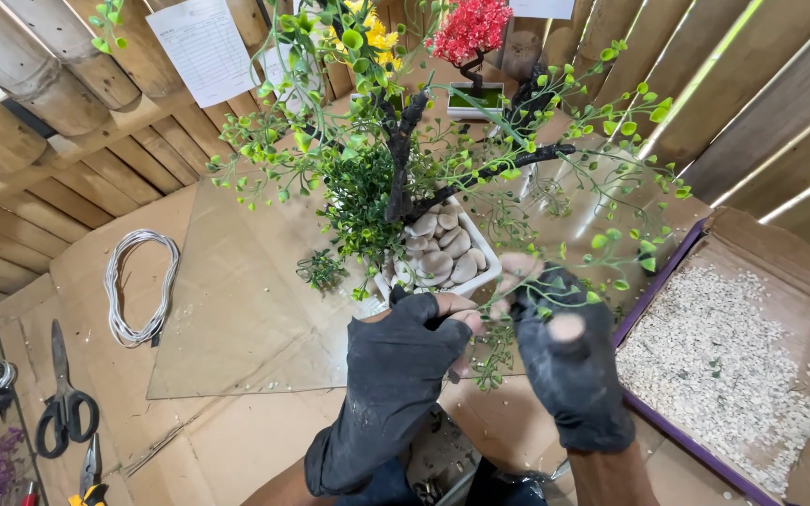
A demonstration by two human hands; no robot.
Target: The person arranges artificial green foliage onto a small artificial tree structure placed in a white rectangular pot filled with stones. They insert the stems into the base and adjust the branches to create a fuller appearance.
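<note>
An artificial bonsai tree (405,159) with a dark trunk and small green leaves stands in a white pot (489,253) filled with pale pebbles (442,251). Both my hands wear black fingerless gloves. My left hand (405,361) is just in front of the pot, fingers curled by a thin leafy sprig (494,361) that hangs between the hands. My right hand (560,351) pinches the same green sprig near its top, close to the pot's front corner.
A glass sheet (236,309) lies under the pot on the cardboard-covered table. A cardboard box (799,272) of small white gravel sits at right. A coil of white wire (138,281), black scissors (63,403) and pliers (91,468) lie at left. Two more small potted trees stand behind.
</note>
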